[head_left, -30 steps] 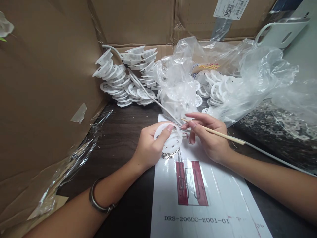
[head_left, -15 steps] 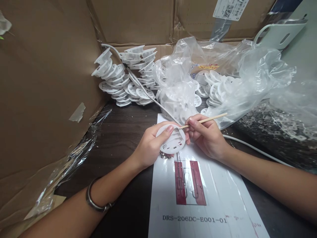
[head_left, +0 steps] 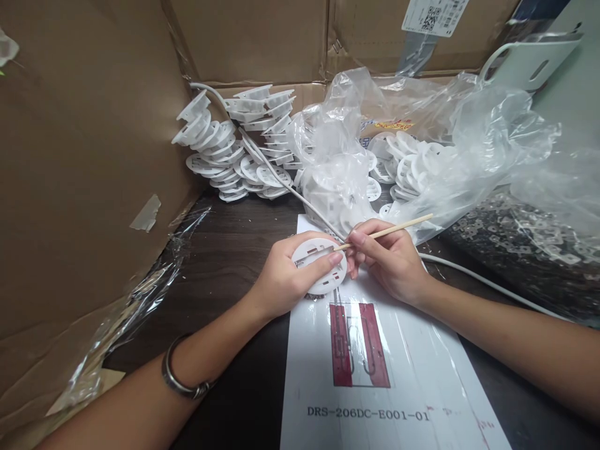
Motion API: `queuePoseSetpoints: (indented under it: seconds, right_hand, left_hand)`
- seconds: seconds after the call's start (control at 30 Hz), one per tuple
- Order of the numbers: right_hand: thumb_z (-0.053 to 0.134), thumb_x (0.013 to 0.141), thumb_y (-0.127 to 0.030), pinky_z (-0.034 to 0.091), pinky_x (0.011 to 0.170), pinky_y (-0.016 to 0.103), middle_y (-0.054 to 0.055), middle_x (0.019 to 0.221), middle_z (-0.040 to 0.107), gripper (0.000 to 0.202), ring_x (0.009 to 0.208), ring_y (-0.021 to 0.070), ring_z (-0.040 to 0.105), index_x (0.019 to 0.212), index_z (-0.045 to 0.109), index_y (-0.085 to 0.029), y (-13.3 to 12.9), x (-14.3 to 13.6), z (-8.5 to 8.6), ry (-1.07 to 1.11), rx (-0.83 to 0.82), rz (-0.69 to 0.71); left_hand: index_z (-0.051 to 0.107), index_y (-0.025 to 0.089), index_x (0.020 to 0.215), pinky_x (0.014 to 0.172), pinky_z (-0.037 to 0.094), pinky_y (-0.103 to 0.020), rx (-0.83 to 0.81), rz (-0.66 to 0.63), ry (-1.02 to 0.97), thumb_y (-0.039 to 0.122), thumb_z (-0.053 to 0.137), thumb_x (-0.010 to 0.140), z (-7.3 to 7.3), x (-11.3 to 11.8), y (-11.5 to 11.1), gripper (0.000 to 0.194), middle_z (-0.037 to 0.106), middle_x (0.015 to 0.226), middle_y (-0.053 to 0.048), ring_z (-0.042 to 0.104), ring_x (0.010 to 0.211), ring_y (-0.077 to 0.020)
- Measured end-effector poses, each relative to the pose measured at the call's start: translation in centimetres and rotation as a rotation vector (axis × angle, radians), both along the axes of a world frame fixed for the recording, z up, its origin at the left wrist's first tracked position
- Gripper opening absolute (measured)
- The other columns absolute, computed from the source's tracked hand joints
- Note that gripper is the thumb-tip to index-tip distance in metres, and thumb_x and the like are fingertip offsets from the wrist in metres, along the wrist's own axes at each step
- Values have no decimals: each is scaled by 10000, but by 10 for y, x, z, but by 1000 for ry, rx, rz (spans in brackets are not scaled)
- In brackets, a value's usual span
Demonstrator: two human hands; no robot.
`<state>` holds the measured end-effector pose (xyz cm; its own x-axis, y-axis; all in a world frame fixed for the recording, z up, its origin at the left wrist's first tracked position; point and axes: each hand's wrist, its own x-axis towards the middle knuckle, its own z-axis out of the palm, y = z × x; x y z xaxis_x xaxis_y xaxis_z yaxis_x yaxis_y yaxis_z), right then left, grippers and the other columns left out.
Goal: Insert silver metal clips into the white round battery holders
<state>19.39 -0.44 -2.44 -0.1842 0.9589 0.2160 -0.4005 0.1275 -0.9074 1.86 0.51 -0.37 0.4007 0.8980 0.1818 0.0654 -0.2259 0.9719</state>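
Note:
My left hand (head_left: 284, 278) grips a round white plastic disc (head_left: 319, 267) with small slots, tilted toward me above a printed sheet (head_left: 412, 381). My right hand (head_left: 391, 259) pinches a thin wooden stick (head_left: 398, 227), whose tip touches the disc's upper right edge. A few small metal pieces (head_left: 313, 295) lie under the disc on the sheet. A metal bracelet (head_left: 180, 378) circles my left wrist.
Piles of white discs (head_left: 234, 147) lie at the back, more inside clear plastic bags (head_left: 469, 150). A white cable (head_left: 492, 284) crosses the dark table (head_left: 229, 250). Cardboard walls (head_left: 84, 156) enclose the left and back. A bag of small metal parts (head_left: 529, 244) is on the right.
My right hand swung the stick from pointing right and down to pointing up-right, with its tip now at the disc. My left hand tilted the disc slightly.

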Motion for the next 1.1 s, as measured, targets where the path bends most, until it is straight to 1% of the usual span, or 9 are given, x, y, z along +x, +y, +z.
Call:
queuePoseSetpoints:
  seconds: [0.17, 0.3, 0.5, 0.73, 0.93, 1.1]
  right_hand:
    - [690, 842, -313, 508, 433, 188, -13, 642, 647, 171, 496, 90, 617, 759, 648, -170, -1, 1, 2, 45, -19, 1]
    - [699, 833, -300, 507, 429, 174, -12, 630, 646, 157, 507, 89, 618, 756, 654, -170, 0, 0, 2, 25, -22, 15]
    - [685, 847, -281, 511, 439, 174, -16, 626, 643, 132, 521, 88, 620, 766, 662, -180, 1, -1, 0, 21, -8, 31]
    - [695, 839, -301, 512, 447, 185, -24, 593, 624, 151, 504, 86, 609, 765, 660, -174, 0, 0, 0, 2, -13, 28]
    - [656, 873, -286, 516, 439, 175, -21, 586, 642, 132, 494, 87, 613, 797, 652, -179, -1, -1, 0, -6, 2, 69]
    - [667, 862, -291, 521, 430, 164, -18, 590, 643, 145, 486, 83, 610, 792, 646, -166, 0, -3, 1, -38, 1, 59]
  left_hand:
    - [695, 156, 871, 642, 544, -252, 5, 18, 15, 293, 708, 780, -1, -1, 0, 165, 736, 806, -48, 682, 724, -167]
    - [697, 158, 882, 645, 539, -242, 22, -12, 7, 275, 698, 792, -1, -1, 0, 147, 736, 790, -41, 682, 728, -159]
    - [692, 160, 879, 639, 538, -239, 27, -8, 8, 268, 696, 795, 0, -1, 0, 137, 737, 783, -37, 683, 723, -156]
    - [693, 156, 872, 625, 541, -251, 25, -4, 24, 287, 699, 791, -1, 0, 0, 154, 738, 775, -43, 688, 713, -167]
    - [695, 167, 857, 595, 534, -217, 33, -20, -13, 252, 710, 788, 0, 1, 0, 111, 733, 719, -15, 683, 655, -139]
    - [702, 164, 796, 610, 544, -239, 47, -10, -21, 279, 669, 830, 0, 1, -1, 124, 726, 704, -24, 684, 655, -151]
